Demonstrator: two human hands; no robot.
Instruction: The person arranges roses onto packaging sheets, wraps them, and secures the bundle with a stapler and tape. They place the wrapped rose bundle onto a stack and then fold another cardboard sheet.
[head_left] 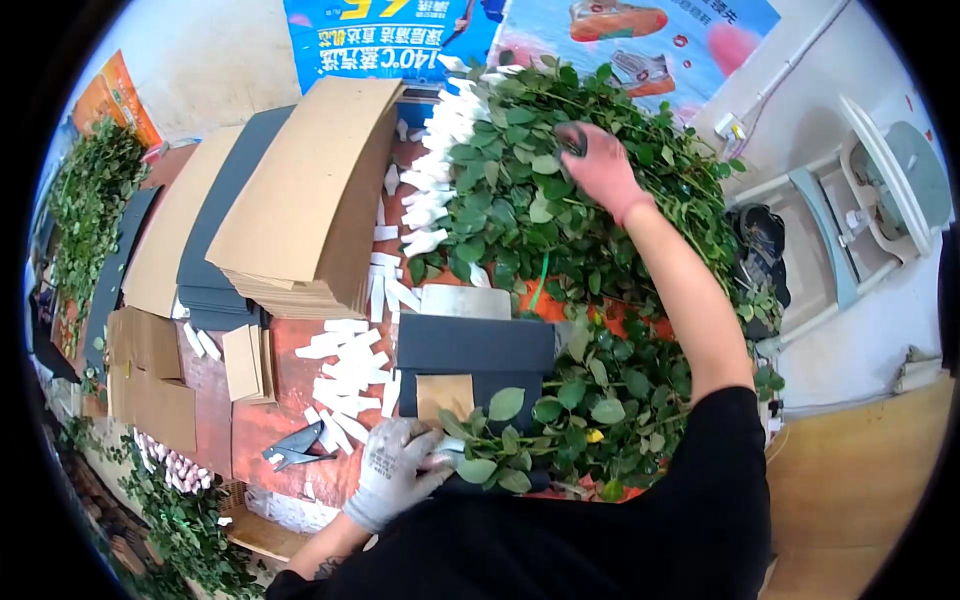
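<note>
My left hand, in a grey-white glove, rests at the near edge of the table, its fingers curled at a white-sleeved stem end beside leafy stems; what lies under the fingers is partly hidden. My right hand, in a pink glove with dark fingertips, reaches over the big pile of leafy stems, its fingers curled at the leaves. White-wrapped flower heads line that pile's left side. Between the hands lie a dark sheet and a small brown cardboard piece.
Tall stacks of brown cardboard and dark sheets stand on the left. White paper sleeves and a dark stapler-like tool lie on the red table. A pale plastic chair-like item stands at right.
</note>
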